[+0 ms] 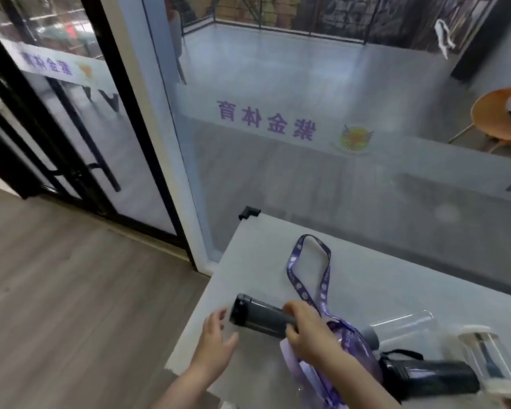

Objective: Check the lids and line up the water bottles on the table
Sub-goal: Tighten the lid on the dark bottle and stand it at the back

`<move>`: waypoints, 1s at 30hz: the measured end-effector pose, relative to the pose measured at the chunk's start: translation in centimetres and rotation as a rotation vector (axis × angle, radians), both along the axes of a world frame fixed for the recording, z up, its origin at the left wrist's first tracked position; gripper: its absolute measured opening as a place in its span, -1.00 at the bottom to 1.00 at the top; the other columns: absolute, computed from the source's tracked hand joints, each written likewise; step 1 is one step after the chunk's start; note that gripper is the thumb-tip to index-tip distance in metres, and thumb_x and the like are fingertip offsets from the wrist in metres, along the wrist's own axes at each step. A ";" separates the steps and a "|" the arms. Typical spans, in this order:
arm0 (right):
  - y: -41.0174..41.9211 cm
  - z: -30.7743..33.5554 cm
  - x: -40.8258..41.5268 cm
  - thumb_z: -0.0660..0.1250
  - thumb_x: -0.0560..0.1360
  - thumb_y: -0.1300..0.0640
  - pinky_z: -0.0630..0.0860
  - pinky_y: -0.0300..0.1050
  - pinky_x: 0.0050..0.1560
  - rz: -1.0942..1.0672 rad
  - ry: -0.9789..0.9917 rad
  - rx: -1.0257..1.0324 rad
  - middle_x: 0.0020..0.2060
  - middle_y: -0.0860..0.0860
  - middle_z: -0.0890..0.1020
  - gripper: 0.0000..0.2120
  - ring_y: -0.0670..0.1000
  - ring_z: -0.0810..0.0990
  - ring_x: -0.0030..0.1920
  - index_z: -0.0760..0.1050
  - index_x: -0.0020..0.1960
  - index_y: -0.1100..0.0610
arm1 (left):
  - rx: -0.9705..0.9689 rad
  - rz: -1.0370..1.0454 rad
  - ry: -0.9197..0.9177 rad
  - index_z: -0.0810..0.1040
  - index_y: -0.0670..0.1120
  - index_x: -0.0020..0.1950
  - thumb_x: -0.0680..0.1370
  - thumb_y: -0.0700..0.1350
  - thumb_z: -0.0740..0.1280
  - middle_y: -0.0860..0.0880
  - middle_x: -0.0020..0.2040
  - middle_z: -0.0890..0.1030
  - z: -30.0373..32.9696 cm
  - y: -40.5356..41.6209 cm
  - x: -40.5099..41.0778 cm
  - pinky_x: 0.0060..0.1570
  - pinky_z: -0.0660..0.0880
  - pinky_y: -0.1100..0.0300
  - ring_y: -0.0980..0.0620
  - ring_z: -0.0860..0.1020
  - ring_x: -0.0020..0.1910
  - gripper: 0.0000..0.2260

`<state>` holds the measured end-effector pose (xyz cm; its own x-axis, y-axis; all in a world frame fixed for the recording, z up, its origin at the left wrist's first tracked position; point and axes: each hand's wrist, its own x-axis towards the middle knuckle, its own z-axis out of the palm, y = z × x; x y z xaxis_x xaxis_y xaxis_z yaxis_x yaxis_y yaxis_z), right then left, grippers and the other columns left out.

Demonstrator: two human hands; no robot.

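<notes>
Head view: right hand (307, 329) has its grip closed around a dark grey bottle (257, 318) lying on the surface (366, 278); left hand (216, 343), grip released, hovers beside its lid (239, 309).

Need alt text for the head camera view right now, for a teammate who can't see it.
The right hand grips a dark grey bottle lying on its side on a pale table, while the open left hand reaches toward its lid end. A purple bottle with a lanyard, a clear bottle and a black bottle lie to the right.
</notes>
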<state>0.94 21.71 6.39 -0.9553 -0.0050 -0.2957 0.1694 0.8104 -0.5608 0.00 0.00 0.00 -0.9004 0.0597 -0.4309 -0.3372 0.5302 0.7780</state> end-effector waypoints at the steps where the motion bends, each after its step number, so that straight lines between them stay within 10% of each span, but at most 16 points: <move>1: -0.4 -0.5 -1.0 0.24 0.51 0.11 0.41 -0.12 0.22 0.016 -0.069 0.046 0.22 0.03 0.49 -0.62 0.04 0.49 0.19 0.37 0.32 0.01 | 0.031 0.010 -0.028 0.16 -0.01 0.49 0.54 -0.10 0.34 0.08 0.32 0.27 -0.3 -0.2 -0.7 0.32 0.37 0.09 0.00 0.39 0.32 -0.42; 9: -2.7 -3.4 -4.9 0.33 0.45 0.02 0.38 -0.01 0.26 0.212 -0.327 0.382 0.34 0.06 0.41 -0.34 0.14 0.40 0.32 0.17 0.48 0.02 | 0.179 -0.142 -0.218 0.23 0.05 0.43 0.54 -0.17 0.38 0.08 0.31 0.40 -1.0 -0.6 -4.9 -0.10 0.41 0.56 0.14 0.52 0.17 -0.47; 16: -3.7 -4.9 -5.0 0.30 0.41 0.07 0.38 0.00 0.22 0.213 -0.335 0.420 0.30 0.02 0.48 -0.40 0.14 0.45 0.26 0.24 0.43 -0.03 | 0.155 -0.194 -0.285 0.28 0.12 0.44 0.37 0.09 0.47 0.04 0.32 0.33 -1.7 -1.8 -6.6 0.28 0.46 0.10 0.05 0.50 0.22 -0.32; 30: -5.0 -4.4 -5.3 0.46 0.37 -0.04 0.39 -0.27 0.10 -0.110 -0.085 -0.090 0.23 -0.16 0.46 -0.34 -0.06 0.43 0.21 0.26 0.39 -0.11 | 0.224 -0.259 0.022 0.28 0.26 0.35 0.30 0.17 0.47 0.14 0.29 0.41 3.0 -2.1 -10.9 0.28 0.47 0.10 0.15 0.46 0.26 -0.33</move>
<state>-4.41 16.76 1.98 -0.9230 0.0683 -0.3786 0.3044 0.7316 -0.6100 -10.86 -2.09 3.01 -0.8521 0.3786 -0.3614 -0.1952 0.4108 0.8906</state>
